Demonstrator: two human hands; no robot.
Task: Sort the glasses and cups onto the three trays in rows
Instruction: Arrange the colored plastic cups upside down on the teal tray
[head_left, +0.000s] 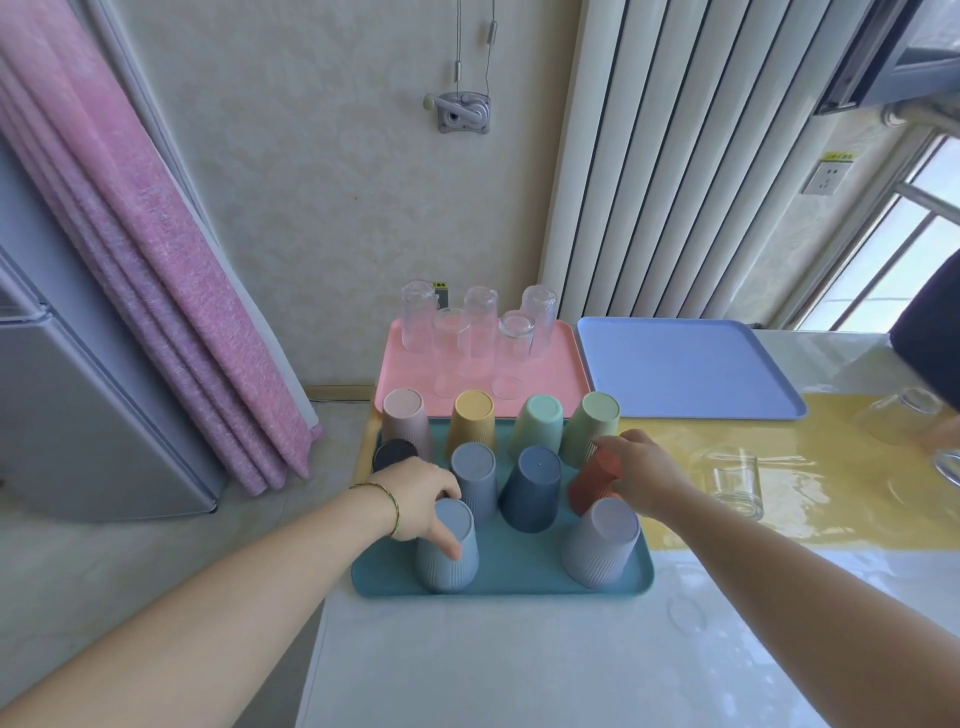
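Right hand (639, 473) wrapped round the red-orange cup (589, 486), held tilted off upright; left hand (415, 499) gripping the top of the pale blue cup (447, 556), which stands in the near-left corner. Both over the teal tray (514, 571), with the pink tray (566, 364) behind and the blue tray (675, 369) beyond to the right. Probably calls for bringing the red-orange cup's long axis vertical, then lowering it just right of the dark blue cup (532, 488), straight beneath the right hand. Loose glass (735, 483) well apart to the right.

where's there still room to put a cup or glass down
The blue tray is wholly bare. On the teal tray a gap lies in the near row between the light blue cup and the lilac cup. Its two far rows are crowded.
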